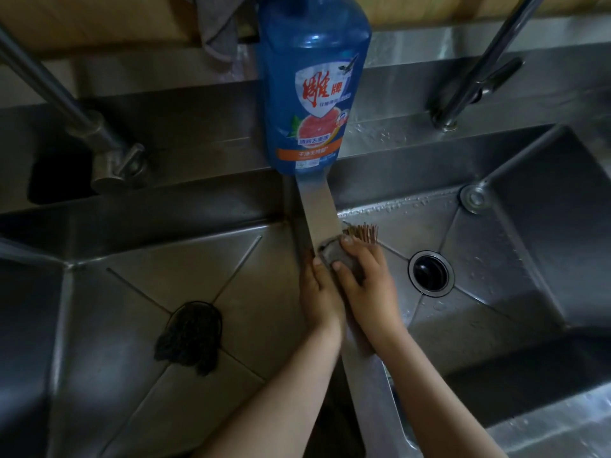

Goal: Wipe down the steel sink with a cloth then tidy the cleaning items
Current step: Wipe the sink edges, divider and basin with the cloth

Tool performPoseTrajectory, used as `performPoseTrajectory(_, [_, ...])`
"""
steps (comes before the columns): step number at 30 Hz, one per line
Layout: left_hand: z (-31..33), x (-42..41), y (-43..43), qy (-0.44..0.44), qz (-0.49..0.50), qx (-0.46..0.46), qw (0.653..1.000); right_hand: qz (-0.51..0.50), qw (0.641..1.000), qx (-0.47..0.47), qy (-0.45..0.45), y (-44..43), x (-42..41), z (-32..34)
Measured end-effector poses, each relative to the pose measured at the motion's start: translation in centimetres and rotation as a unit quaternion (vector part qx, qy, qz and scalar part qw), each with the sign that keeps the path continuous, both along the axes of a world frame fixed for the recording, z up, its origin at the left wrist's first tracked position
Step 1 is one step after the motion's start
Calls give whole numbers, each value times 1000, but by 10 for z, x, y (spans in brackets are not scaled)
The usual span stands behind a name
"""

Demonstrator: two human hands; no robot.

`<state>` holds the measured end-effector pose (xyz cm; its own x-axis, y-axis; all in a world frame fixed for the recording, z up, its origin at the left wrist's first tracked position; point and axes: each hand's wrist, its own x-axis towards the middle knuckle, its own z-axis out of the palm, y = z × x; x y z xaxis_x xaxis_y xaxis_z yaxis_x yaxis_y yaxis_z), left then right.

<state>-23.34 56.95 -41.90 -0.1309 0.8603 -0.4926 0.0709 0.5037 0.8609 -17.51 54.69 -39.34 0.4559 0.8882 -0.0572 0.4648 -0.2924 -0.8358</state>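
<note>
A steel double sink fills the view, with a narrow divider (319, 206) between the two basins. My right hand (367, 285) presses a grey cloth (335, 254) onto the divider. Beside it, my left hand (320, 292) rests on the divider's left edge and touches the cloth with its fingertips. A brush with tan bristles (362, 233) lies in the right basin just behind my right hand. A tall blue dish soap bottle (310, 84) stands on the back ledge at the divider's far end.
A dark mesh scourer (191, 335) lies over the left basin's drain. The right basin has an open drain (429, 272) and water drops. A tap (99, 137) stands at the left, another tap (479, 77) at the right. A grey rag (218, 31) hangs behind the bottle.
</note>
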Motion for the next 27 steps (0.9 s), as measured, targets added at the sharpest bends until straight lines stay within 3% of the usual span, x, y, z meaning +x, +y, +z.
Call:
performPoseTrajectory(17, [21,-1,-5,-29,-4,-2,1000,33,997,-17,-63,111,14,5])
performPoseTrajectory(27, [12,-2,-4,-9,-9,-13,1000,34,998,-16,-46,43,7,5])
